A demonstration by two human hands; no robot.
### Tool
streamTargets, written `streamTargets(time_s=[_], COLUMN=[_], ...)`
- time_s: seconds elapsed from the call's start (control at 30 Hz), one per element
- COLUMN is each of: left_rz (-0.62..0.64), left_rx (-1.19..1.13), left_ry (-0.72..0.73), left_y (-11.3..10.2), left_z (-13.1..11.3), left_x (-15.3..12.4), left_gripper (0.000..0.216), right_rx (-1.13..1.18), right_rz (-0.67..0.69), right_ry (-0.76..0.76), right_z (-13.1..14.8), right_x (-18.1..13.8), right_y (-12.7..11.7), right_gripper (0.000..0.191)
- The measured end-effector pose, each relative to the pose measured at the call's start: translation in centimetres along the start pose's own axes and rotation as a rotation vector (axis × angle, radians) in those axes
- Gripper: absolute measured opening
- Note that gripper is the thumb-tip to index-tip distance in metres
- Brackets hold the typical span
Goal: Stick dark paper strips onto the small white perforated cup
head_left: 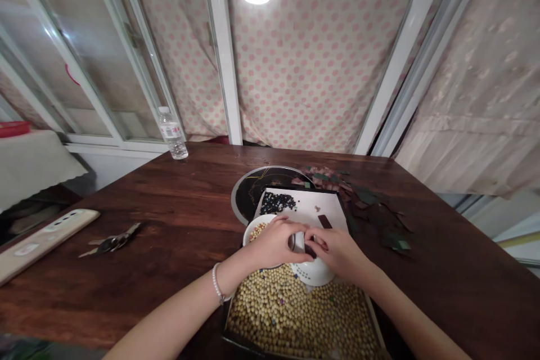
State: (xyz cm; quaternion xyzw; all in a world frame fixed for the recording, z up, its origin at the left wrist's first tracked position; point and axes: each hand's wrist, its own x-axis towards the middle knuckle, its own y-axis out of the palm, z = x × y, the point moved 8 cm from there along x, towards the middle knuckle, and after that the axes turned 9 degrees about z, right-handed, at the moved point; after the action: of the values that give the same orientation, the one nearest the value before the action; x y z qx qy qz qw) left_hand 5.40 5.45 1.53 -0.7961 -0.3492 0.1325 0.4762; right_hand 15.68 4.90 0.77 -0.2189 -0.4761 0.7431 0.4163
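Observation:
My left hand (274,242), with a beaded bracelet (216,284) at its wrist, curls its thumb and fingers towards the right hand; what lies between its fingertips is partly hidden. Right beside it, the fingers of my right hand (335,247) are pinched around a small dark brown piece (311,251). Both hands meet above a white bowl with holes near its rim (314,277). Under my left hand sits another white bowl (247,234) with small yellowish and reddish beads (257,230). A shallow box full of round yellowish beads (291,320) lies below both hands.
Dark beads (276,202) and a brown strip (324,221) lie in the box's white far part. Behind it is a round black plate (244,194); scraps (367,196) lie to the right. Keys (113,243), a phone (50,242) and a water bottle (172,134) are on the left.

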Motion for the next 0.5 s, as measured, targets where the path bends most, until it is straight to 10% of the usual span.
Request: streamTargets(time_s=[0.5], left_rz=[0.003], left_rx=[0.011], left_ry=[0.004], left_y=[-0.14], left_z=[-0.16], left_x=[0.1], left_gripper=[0.047], right_rx=[0.069], right_rz=[-0.033], right_ry=[0.011], right_z=[-0.65], right_x=[-0.17], right_y=[-0.39], right_gripper=[0.013])
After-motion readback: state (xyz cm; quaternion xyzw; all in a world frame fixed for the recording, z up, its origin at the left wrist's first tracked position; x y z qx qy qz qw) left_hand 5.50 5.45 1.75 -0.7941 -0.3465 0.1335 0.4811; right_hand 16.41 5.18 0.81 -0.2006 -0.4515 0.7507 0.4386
